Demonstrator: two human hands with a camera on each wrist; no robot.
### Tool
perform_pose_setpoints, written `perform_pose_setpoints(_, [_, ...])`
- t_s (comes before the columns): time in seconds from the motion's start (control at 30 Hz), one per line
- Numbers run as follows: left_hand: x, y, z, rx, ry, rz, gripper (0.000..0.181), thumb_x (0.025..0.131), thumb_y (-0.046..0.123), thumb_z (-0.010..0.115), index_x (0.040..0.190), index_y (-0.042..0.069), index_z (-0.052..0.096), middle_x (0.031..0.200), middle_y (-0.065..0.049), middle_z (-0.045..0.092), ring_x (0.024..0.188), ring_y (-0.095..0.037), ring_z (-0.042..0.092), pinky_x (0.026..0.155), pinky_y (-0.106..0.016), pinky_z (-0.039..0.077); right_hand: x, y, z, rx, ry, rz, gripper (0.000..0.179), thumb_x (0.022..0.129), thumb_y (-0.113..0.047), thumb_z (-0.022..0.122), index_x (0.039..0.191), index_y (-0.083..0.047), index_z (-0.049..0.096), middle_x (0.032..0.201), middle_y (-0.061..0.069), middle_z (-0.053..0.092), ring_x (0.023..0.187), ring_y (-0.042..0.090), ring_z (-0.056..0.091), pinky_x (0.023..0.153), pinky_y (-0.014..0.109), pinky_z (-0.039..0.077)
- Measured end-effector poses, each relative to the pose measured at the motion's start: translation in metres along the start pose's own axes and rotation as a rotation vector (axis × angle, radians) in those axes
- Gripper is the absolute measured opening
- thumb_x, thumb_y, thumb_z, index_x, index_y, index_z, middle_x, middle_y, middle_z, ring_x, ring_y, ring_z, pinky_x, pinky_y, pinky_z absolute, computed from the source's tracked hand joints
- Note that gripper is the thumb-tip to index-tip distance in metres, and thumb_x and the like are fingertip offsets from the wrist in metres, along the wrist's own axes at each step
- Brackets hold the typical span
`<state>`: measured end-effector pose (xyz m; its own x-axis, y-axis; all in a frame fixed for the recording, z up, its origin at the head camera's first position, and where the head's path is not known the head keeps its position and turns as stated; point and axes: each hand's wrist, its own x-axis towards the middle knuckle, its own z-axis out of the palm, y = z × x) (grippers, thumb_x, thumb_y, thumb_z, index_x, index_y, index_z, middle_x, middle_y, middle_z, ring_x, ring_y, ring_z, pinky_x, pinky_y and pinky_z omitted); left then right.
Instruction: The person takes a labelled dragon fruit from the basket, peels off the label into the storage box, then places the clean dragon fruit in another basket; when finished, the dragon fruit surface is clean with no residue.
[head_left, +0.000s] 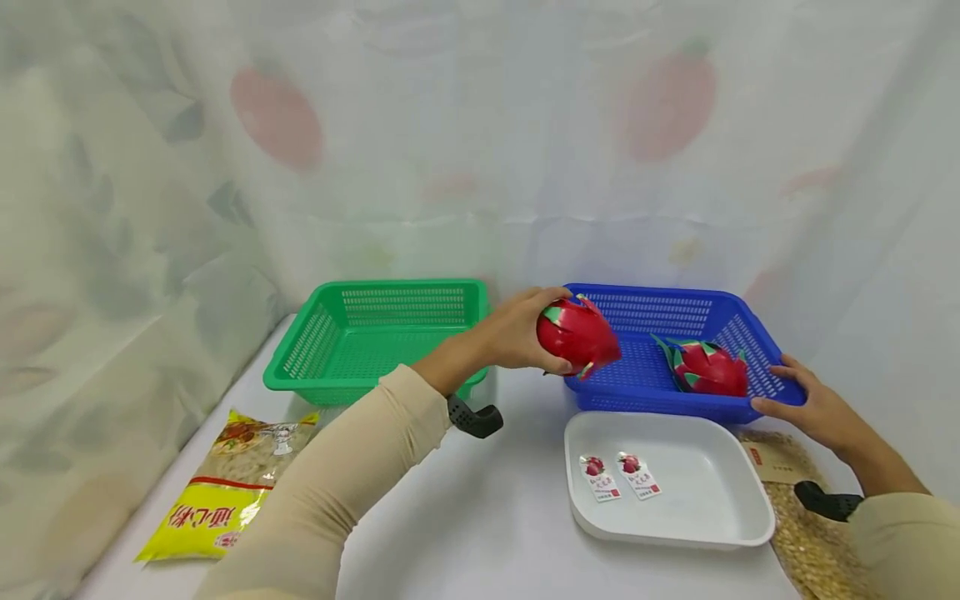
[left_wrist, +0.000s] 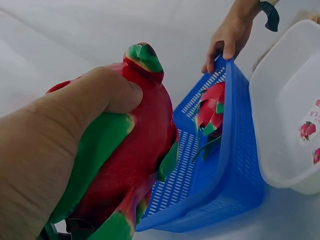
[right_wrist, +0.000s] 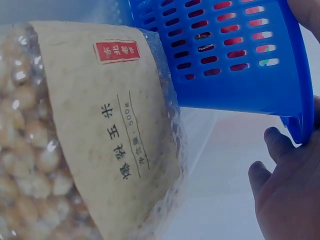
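Note:
My left hand (head_left: 521,331) grips a red dragon fruit (head_left: 576,335) with green-tipped scales, held up by the left end of the blue basket (head_left: 645,403). In the left wrist view, the thumb presses across the fruit's red skin (left_wrist: 150,115). A second dragon fruit (head_left: 711,369) lies inside that basket towards its right end. At the basket's right front corner, my right hand (head_left: 817,408) holds the rim between thumb and fingers. The right wrist view has the basket's slotted wall (right_wrist: 235,90) close up, with the fingers (right_wrist: 280,147) below the rim.
To the left stands a green basket (head_left: 300,385). A white tray (head_left: 705,492) with two dragon fruit stickers (head_left: 637,475) sits in front of the blue basket. A yellow pasta bag (head_left: 225,492) lies at left, a bag of popcorn kernels (head_left: 798,525) at right. Curtains hang behind.

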<state>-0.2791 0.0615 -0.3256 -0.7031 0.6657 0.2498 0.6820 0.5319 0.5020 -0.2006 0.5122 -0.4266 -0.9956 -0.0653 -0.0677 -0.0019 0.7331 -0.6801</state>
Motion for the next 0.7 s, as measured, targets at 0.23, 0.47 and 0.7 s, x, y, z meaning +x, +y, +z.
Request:
perform_pose_setpoints(0.23, [0.041, 0.002, 0.018, -0.06, -0.098, -0.035, 0.088, 0.071, 0.036, 0.083, 0.145, 0.019, 0.04, 0.129, -0.003, 0.049, 0.112, -0.019, 0.05, 0.072, -0.023, 0.052, 0.002, 0.0, -0.002, -0.02, 0.007, 0.025, 0.099, 0.09, -0.045, 0.063, 0.151, 0.005, 0.003, 0.152, 0.032, -0.012, 0.122, 0.07, 0.013, 0.08, 0.077, 0.03])
perform_pose_setpoints(0.47, [0.077, 0.002, 0.036, -0.107, -0.216, -0.067, 0.083, 0.071, 0.03, 0.082, 0.144, 0.024, 0.042, 0.13, -0.003, 0.047, 0.114, -0.02, 0.046, 0.07, -0.022, 0.051, 0.001, -0.001, -0.001, -0.009, 0.005, 0.039, 0.1, 0.089, -0.045, 0.063, 0.151, 0.004, 0.002, 0.152, 0.033, -0.009, 0.122, 0.069, 0.015, 0.081, 0.077, 0.03])
perform_pose_setpoints(0.7, [0.096, -0.003, 0.053, -0.183, -0.309, -0.132, 0.083, 0.07, 0.029, 0.083, 0.143, 0.025, 0.043, 0.13, -0.001, 0.048, 0.112, -0.02, 0.046, 0.07, -0.024, 0.052, 0.001, -0.001, 0.001, 0.002, 0.004, 0.045, 0.1, 0.089, -0.046, 0.063, 0.152, 0.003, 0.002, 0.153, 0.032, -0.009, 0.123, 0.069, 0.015, 0.082, 0.076, 0.03])
